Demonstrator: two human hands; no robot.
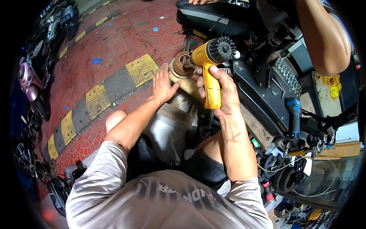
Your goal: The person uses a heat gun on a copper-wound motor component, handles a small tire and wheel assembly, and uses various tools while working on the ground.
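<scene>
My right hand point(223, 89) is wrapped round the handle of a yellow heat gun point(211, 86) with a black finned rear end. Its metal nozzle points left and down into a round metal part point(177, 70) with a pale rim and a rust-brown toothed ring. That part rests on a wooden board point(190, 87) in front of my knees. Beside its left edge lies my left hand point(164, 84), fingers stretched out and the thumb apart. The fingertips seem to touch the rim. The nozzle's tip and the middle of the part are partly hidden.
A black vehicle deck point(263, 86) with loose tools stands at right, a blue cordless tool point(293, 114) on it. Another person's arm point(324, 38) reaches in at upper right. A yellow-black speed bump point(99, 95) crosses the red paving; parked scooters point(32, 78) line the left.
</scene>
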